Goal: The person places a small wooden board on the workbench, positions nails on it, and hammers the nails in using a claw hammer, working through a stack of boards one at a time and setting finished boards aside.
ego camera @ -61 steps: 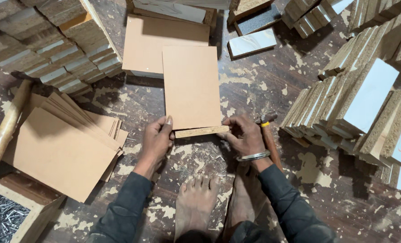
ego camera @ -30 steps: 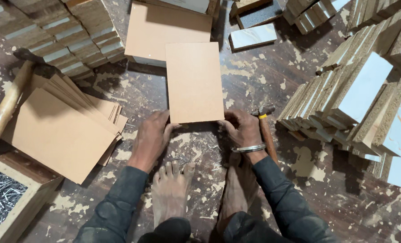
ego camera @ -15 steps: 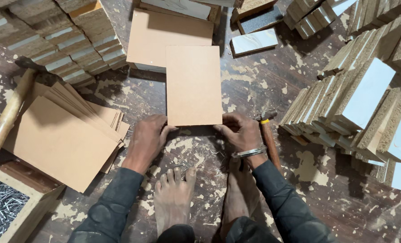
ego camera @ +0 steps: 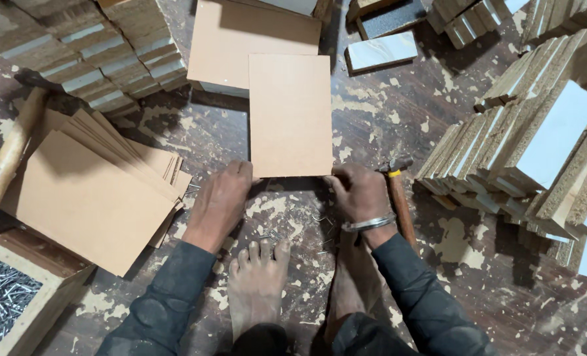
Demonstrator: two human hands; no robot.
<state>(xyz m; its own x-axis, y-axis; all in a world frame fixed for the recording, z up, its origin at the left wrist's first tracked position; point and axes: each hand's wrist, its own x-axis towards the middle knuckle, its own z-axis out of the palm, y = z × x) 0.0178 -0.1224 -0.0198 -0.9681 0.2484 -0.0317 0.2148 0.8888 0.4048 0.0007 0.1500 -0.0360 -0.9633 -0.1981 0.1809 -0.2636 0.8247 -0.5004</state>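
1. Your left hand [ego camera: 220, 201] grips the near left corner of the flat tan rectangular fibreboard panel [ego camera: 289, 114], fingers curled on its edge.
2. Your right hand [ego camera: 358, 192] clasps the near right corner.
3. The panel lies on the speckled dark floor [ego camera: 386, 112], its far edge overlapping a larger tan board [ego camera: 227, 46].
4. A wooden-handled hammer [ego camera: 399, 201] lies just beside your right hand.

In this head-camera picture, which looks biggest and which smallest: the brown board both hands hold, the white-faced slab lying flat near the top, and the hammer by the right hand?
1. Brown board, clearly largest.
2. White-faced slab.
3. Hammer, partly hidden by the right hand, so its rank against the slab is unsure.
The left hand holds the board's other corner.
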